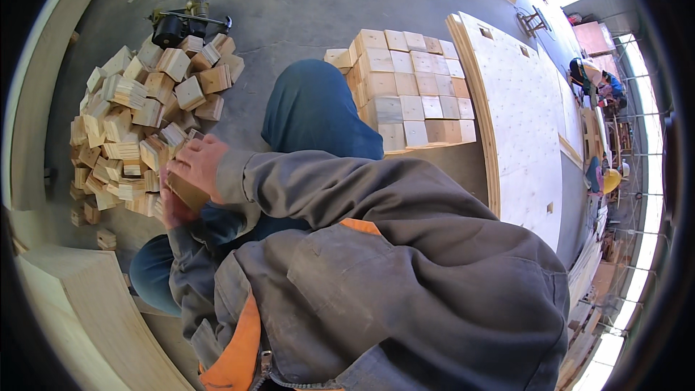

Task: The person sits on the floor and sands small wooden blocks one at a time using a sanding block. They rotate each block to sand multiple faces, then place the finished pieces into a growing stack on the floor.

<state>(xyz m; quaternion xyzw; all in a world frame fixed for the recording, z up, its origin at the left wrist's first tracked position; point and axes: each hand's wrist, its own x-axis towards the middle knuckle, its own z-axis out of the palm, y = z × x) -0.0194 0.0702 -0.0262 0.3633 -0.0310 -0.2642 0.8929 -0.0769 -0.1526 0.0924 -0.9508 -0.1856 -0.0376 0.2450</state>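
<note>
Both hands are together at the near right edge of a loose pile of wooden blocks (pixel 174 65). Between them is a brownish wooden block (pixel 187 193). My left hand (pixel 176 210) closes on it from the near left side. My right hand (pixel 200 164) lies over its far end, fingers bent around the edge and thumb side toward me. Part of the block is hidden by the hands. The pile's blocks are pale, some showing layered plywood edges, and they lie at all angles.
A black and olive power tool, like a coil nailer (pixel 184 25), rests behind the pile. Right of my knee stands a neat block stack (pixel 405 83), beside large plywood sheets (pixel 517 116). A plywood box (pixel 79 304) is at near left. Two people (pixel 597 83) are at far right.
</note>
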